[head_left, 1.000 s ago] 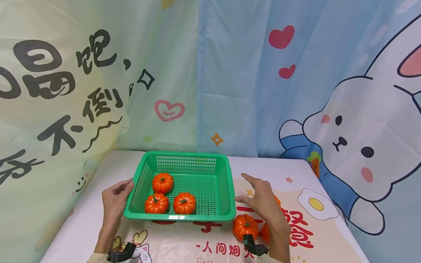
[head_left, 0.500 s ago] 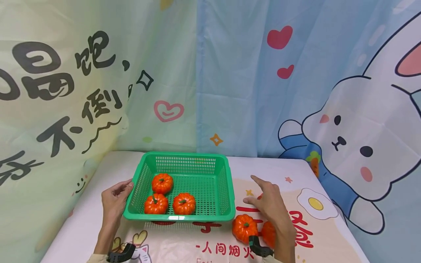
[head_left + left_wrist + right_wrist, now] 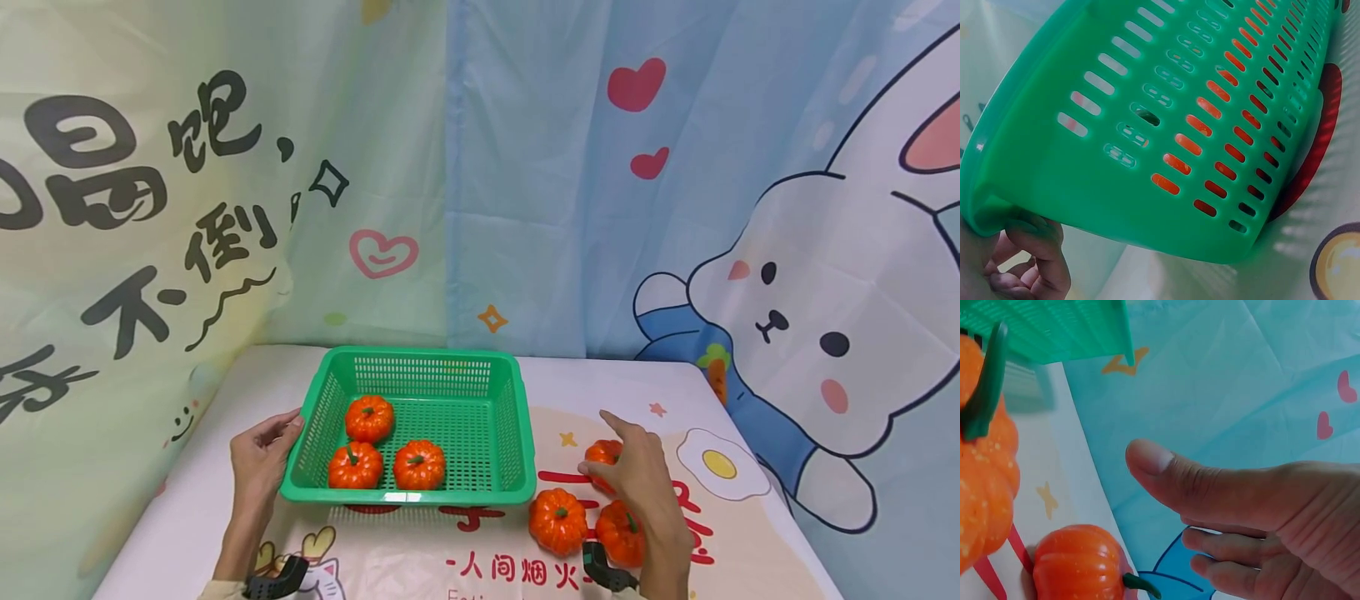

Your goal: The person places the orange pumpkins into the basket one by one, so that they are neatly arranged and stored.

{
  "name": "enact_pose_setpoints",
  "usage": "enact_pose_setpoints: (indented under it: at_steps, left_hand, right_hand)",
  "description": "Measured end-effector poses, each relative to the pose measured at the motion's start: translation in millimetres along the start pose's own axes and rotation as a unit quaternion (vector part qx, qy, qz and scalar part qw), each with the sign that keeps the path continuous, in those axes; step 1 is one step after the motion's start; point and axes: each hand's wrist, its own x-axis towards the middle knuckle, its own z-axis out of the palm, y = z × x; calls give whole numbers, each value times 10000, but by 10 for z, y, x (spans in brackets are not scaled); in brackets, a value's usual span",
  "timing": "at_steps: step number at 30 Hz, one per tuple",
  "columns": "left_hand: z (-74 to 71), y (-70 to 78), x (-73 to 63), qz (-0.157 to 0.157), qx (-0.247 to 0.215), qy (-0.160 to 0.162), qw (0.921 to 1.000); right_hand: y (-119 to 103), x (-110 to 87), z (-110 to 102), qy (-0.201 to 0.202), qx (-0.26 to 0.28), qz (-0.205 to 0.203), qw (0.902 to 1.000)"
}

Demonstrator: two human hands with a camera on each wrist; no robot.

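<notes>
A green plastic basket (image 3: 465, 433) holds three orange toy pumpkins (image 3: 420, 465) in its left part. At its left rim, my left hand (image 3: 258, 450) grips the edge; in the left wrist view the fingers (image 3: 1041, 250) curl beneath the rim. To the right of the basket is my right hand (image 3: 641, 467), thumb and index finger apart, holding nothing. It hovers by a pumpkin (image 3: 602, 458) that it partly hides. Two more pumpkins lie nearer, one by the basket's corner (image 3: 558, 522) and one beside my right wrist (image 3: 621, 533).
The table (image 3: 247, 383) has a printed cover with red lettering, a fried egg (image 3: 722, 467) and a cat (image 3: 326, 575). Behind it hangs a curtain (image 3: 517, 208) with a large rabbit.
My right hand has moved right, away from the basket's right side, uncovering the pumpkins there. The left hand and the basket stay where they were.
</notes>
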Motion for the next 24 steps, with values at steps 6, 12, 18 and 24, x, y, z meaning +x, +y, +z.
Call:
enact_pose_setpoints:
  at_steps: [6,12,18,24]
  left_hand:
    - [-1,-8,-3,-7,2,6,10000]
    - [1,-23,-1,-10,86,15,10000]
    - [-1,-22,1,-21,63,1,10000]
    - [6,-12,-3,-3,72,14,10000]
  right_hand:
    - [100,4,0,18,68,144,9999]
    - [234,32,22,-9,7,233,9997]
    - [331,46,62,-4,-32,218,9998]
    - [384,62,92,-9,-28,305,9995]
